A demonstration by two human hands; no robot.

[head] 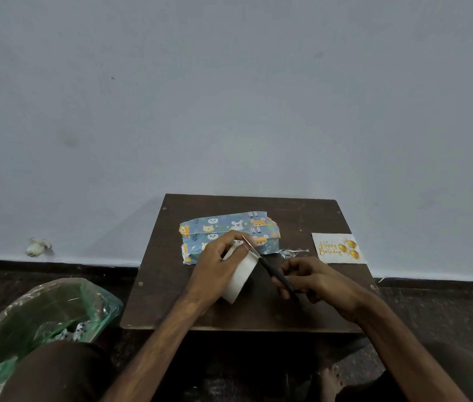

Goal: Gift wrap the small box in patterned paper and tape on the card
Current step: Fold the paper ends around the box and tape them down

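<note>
A small box (229,227) wrapped in blue animal-print paper lies near the back of a dark table (302,311). Just in front, the left hand (217,265) grips a white tape roll (241,278). The right hand (316,281) grips scissors (270,268), whose blades reach the tape. A birthday card (336,248) lies to the right.

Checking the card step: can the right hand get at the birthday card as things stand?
Likely yes: bare table lies between the right hand and the card, though it grips the scissors and would need to drop them first.
</note>
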